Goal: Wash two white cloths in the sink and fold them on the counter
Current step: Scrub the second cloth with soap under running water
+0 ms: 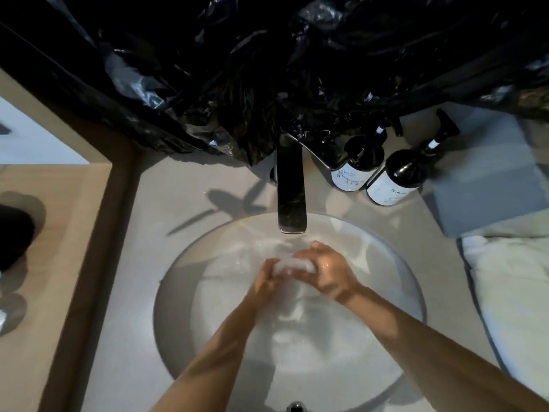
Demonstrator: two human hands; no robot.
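Both my hands are together over the round white sink (184,292), just below the dark faucet spout (291,200). My left hand (266,282) and my right hand (329,270) grip a bunched wet white cloth (294,266) between them. Most of the cloth is hidden by my fingers, and it looks blurred. A second white cloth (511,295) lies spread on the counter at the right edge of the sink.
Two dark pump bottles (356,165) (398,179) with white labels stand behind the sink to the right. A grey box (487,200) sits beside them. Black plastic sheeting (267,69) hangs above the faucet. A wooden ledge (53,233) runs along the left with a dark object on it.
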